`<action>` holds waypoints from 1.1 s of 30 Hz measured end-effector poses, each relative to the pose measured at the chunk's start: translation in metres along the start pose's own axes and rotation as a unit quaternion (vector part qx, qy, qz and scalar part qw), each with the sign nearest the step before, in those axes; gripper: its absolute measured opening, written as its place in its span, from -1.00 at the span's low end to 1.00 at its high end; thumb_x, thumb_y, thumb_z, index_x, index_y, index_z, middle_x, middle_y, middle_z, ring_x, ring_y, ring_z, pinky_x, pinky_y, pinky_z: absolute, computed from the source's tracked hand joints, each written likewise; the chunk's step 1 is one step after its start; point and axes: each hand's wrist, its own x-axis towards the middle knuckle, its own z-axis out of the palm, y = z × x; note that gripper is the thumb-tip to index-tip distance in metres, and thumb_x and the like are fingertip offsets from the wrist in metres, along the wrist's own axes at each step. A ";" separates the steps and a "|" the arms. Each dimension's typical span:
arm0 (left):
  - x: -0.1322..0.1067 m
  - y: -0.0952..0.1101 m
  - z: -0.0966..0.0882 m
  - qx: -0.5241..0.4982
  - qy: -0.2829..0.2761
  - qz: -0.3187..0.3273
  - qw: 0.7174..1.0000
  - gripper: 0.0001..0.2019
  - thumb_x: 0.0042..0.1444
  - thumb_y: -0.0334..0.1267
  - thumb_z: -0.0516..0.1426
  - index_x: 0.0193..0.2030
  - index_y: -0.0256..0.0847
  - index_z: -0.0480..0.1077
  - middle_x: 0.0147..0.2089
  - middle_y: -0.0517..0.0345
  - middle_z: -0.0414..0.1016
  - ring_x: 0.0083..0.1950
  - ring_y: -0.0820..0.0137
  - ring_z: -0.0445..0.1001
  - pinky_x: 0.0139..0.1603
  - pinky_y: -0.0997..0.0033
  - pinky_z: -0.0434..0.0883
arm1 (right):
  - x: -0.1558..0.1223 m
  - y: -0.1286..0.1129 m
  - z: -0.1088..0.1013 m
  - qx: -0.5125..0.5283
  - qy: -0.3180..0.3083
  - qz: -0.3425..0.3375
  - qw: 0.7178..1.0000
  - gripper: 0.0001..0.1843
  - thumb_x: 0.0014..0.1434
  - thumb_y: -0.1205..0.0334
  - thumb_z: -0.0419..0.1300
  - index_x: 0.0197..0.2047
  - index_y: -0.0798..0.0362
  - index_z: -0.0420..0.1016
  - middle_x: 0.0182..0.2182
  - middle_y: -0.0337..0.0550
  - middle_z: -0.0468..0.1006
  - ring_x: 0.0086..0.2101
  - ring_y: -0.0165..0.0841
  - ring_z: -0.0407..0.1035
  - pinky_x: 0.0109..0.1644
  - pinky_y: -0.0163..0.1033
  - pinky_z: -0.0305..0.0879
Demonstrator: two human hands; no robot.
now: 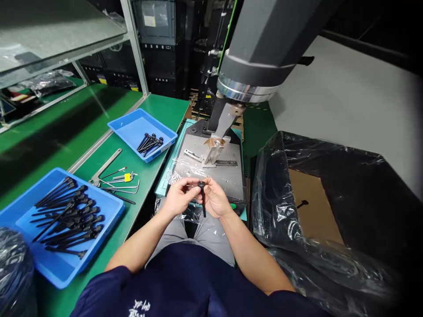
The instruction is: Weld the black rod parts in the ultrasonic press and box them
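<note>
Green worktop (167,105) runs along the left, beside a dark machine (261,39) overhanging a metal plate (228,182). On the worktop, a large blue tray (20,215) and a smaller blue tray (124,125) hold black headed pieces (78,215). Left hand (180,199) and right hand (216,200) together pinch a single black rod (203,202), head up.

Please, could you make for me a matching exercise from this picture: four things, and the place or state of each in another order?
Things:
1. hex keys
2. brown cardboard
3. metal fixture
4. right hand

Places or states:
A. on the grey metal plate
B. holding a black part, with the left hand
C. on the green table
D. inside the plastic-lined container

Pairs: 1-C, 2-D, 3-A, 4-B
</note>
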 end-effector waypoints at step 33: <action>-0.004 -0.018 -0.024 -0.051 0.146 -0.028 0.988 -0.67 -0.15 -0.17 0.39 -0.23 -0.29 0.58 -0.23 0.01 0.63 -0.20 0.32 0.57 -0.05 0.26 0.47 | -0.013 0.036 0.012 0.033 0.034 0.090 0.995 -0.64 0.02 0.09 0.46 -0.31 0.09 0.41 -0.51 -0.27 0.46 -0.59 -0.52 0.24 -0.58 -0.46 0.09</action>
